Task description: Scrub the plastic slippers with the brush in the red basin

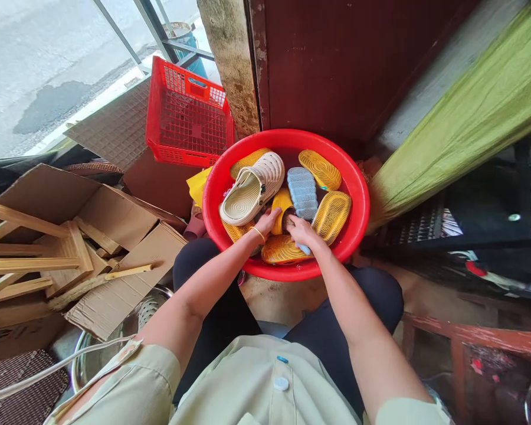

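works in the near half of a red basin (pixel 287 272), with the left knee (pixel 197 255) and right knee (pixel 384 295) close by the near rim and a dark red panel (pixel 336 65) just past the far one. finds tight edges to the left, near a cardboard box (pixel 120 215) and a red crate (pixel 159 112), and to the right, beside a hanging green cloth (pixel 460 112); has open room above the basin. grasps a yellow clog (pixel 282 206) near the basin's middle with the left hand (pixel 266 223), fingertips along its side; sets the right hand (pixel 302 230) at the clog's opening, fingers partly hidden, so cannot tell whether clenched on it or just touching. cannot make out the basin floor, nor a light blue scrap (pixel 304 249) half covered by the right hand; sees one yellow shoe (pixel 248 162) mostly tucked behind a beige clog (pixel 243 205), and a metal basin (pixel 75 367) partly covered by cardboard at lower left. counts also in the red basin a ribbed light blue sole (pixel 303 193) and several yellow soles (pixel 331 217) turned up; spots a pale perforated shoe (pixel 147 311) in the metal basin and wooden pieces (pixel 30 265) in and over the cardboard box.
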Motion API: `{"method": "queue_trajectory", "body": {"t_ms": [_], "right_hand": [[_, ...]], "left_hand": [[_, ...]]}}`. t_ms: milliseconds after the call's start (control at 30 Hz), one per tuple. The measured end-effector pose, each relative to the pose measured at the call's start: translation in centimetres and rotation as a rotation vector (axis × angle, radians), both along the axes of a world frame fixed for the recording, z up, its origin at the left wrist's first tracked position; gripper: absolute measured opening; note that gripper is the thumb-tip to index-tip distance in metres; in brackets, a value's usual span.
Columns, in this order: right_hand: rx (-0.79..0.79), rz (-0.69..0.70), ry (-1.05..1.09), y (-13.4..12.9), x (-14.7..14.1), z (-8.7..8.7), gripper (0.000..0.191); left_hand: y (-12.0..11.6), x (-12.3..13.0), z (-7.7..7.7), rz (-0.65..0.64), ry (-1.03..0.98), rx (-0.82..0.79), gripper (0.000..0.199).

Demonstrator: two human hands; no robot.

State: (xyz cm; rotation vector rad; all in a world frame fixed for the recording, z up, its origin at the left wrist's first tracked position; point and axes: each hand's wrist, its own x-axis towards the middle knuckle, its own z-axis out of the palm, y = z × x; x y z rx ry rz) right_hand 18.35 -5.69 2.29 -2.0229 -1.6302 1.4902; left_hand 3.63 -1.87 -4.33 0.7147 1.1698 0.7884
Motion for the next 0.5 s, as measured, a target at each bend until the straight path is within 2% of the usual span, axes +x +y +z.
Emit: {"method": "queue_trajectory", "body": {"t_ms": [67, 167, 267, 400, 500], "right_hand": [[-0.032, 0.045, 0.045, 0.0, 0.3, 0.5, 0.053], [-0.116, 0.187, 0.127, -0.5, 1.4, 2.0, 0.042], [-0.159, 0.272, 0.156, -2.0, 3.1, 3.9, 0.045], [-0.198, 0.275, 0.174, -4.9, 5.9, 6.2, 0.051], [-0.222, 0.18, 0.159, -6.9, 8.1, 7.0, 0.06]], "left_hand": [[0.0, -0.2, -0.2, -0.013, -0.022, 0.017, 0.04], [0.1, -0.4, -0.5, 0.027, -0.008, 0.066, 0.043], [0.1, -0.5, -0.7, 0.07, 0.007, 0.137, 0.054], [0.2, -0.6, -0.8, -0.007, 0.044, 0.225, 0.062], [0.4, -0.8, -0.3, -0.109, 0.212, 0.304, 0.059]]}}
